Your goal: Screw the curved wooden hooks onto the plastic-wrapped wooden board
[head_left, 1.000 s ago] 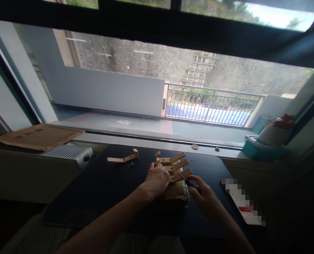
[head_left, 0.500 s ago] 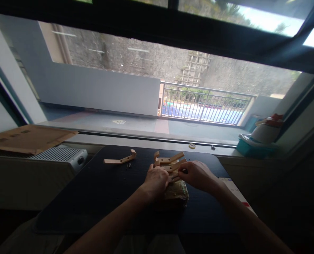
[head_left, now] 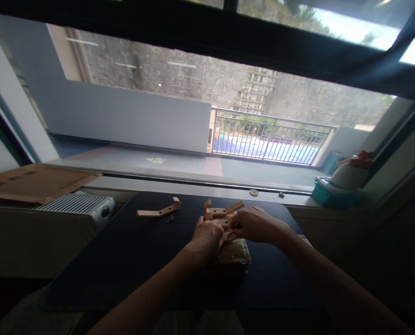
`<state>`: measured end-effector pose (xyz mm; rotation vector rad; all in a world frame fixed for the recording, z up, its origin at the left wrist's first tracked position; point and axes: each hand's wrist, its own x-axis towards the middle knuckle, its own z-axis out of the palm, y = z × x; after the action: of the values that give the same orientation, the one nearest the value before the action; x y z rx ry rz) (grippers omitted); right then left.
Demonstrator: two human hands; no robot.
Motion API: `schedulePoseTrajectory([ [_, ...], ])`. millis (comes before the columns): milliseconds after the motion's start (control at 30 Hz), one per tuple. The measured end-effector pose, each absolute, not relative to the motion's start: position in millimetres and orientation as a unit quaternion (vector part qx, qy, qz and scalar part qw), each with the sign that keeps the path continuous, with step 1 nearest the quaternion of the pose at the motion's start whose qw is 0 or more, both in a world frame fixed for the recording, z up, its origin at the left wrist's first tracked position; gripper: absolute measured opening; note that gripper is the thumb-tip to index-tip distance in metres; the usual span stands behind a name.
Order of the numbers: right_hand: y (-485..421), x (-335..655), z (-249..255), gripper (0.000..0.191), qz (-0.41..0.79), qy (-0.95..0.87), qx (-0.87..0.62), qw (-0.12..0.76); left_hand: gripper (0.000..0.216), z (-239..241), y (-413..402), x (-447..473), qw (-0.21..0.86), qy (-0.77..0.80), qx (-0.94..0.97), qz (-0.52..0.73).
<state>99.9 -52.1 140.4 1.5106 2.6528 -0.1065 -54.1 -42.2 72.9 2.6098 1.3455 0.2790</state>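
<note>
My left hand (head_left: 209,236) is closed on the near wooden hook (head_left: 228,236), pressing it onto a tape-wrapped block (head_left: 233,256). The fingers of my right hand (head_left: 256,225) are pinched just over that hook's bar, at a thin dark thing that looks like a screw; the fingertips partly hide it. Just behind lies a second wooden hook (head_left: 224,222), partly covered by both hands. Beyond it a third wooden hook (head_left: 224,211) shows two dark holes. Off to the left, another wooden hook (head_left: 160,212) lies alone, with a few loose screws (head_left: 171,218) beside it.
The black table (head_left: 123,260) stands against a window sill (head_left: 193,190). On the sill are a small tape roll (head_left: 254,192) and a teal box (head_left: 336,193) at right. A radiator (head_left: 78,204) with a brown cardboard sheet (head_left: 39,181) is at left.
My right hand has moved left and slightly closer to my left hand, over the near hook. My left hand stays in place. The view has shifted slightly.
</note>
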Motion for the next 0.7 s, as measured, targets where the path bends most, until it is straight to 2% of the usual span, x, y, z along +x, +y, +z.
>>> schedulePoseTrajectory([
  [300,-22,80,152,0.025,-0.142,0.847,0.492,0.145,0.025,67,-39,-54,0.064,0.452,0.885,0.091],
  [600,-4,80,150,0.031,-0.188,0.807,0.542,0.138,0.025,65,-40,-54,0.047,0.451,0.886,0.095],
  [700,-4,78,155,0.027,-0.196,0.808,0.536,0.147,0.024,66,-41,-54,0.046,0.452,0.886,0.089],
])
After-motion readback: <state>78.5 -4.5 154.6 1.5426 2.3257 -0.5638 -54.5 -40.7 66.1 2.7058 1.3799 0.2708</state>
